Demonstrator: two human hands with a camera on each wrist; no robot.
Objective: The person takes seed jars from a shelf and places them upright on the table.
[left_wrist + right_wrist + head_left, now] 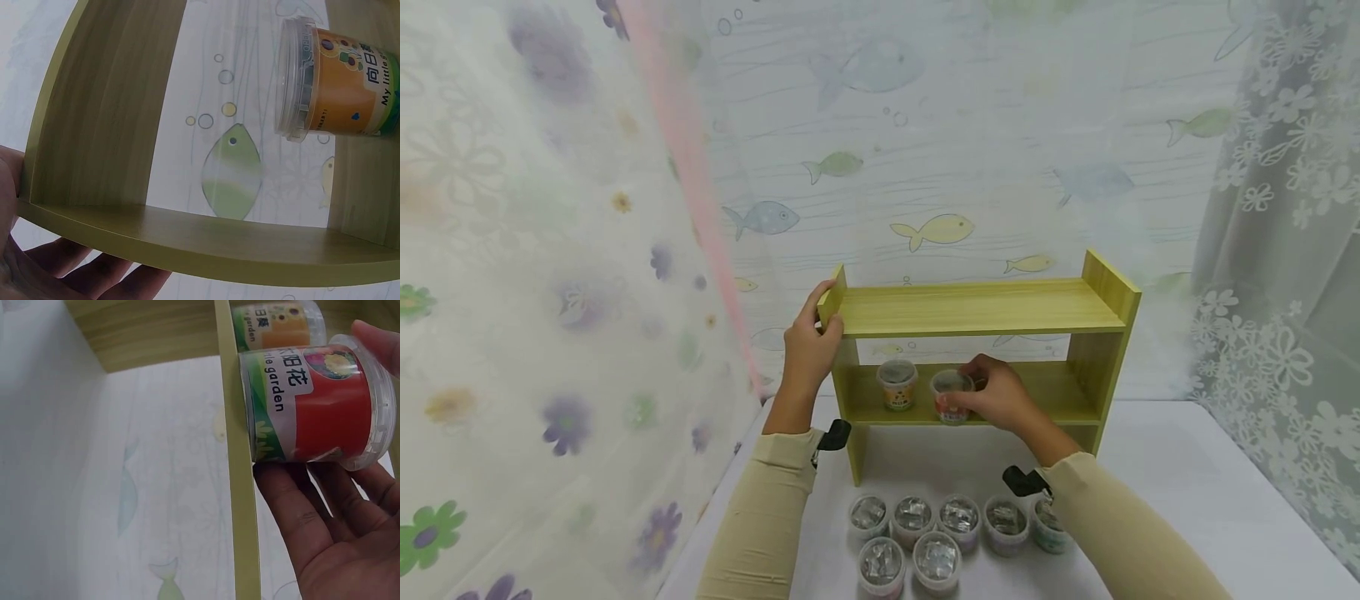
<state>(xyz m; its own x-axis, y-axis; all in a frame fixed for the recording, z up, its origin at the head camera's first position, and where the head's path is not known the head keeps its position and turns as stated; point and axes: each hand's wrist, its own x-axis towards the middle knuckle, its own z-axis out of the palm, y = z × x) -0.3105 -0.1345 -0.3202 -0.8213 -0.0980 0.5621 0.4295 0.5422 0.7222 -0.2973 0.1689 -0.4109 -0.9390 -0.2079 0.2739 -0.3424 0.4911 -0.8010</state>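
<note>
A wooden shelf [970, 310] stands on the white table. At its upper left corner my left hand [811, 354] grips the side panel, with fingers behind the board in the left wrist view. On the middle board my right hand [1000, 396] holds a clear plastic tub with a red label [331, 406], thumb on one side and fingers on the other. The tub's base is right at the board's front edge. To its left, on the same board, a lidded tub with an orange label [350, 84] stands upright.
Several lidded tubs [937, 560] stand in two rows on the white table [1157, 500] before the shelf, silvery packets visible through their lids. My right sleeve partly covers the rightmost tub [1049, 533]. A fish-patterned curtain [940, 167] hangs behind.
</note>
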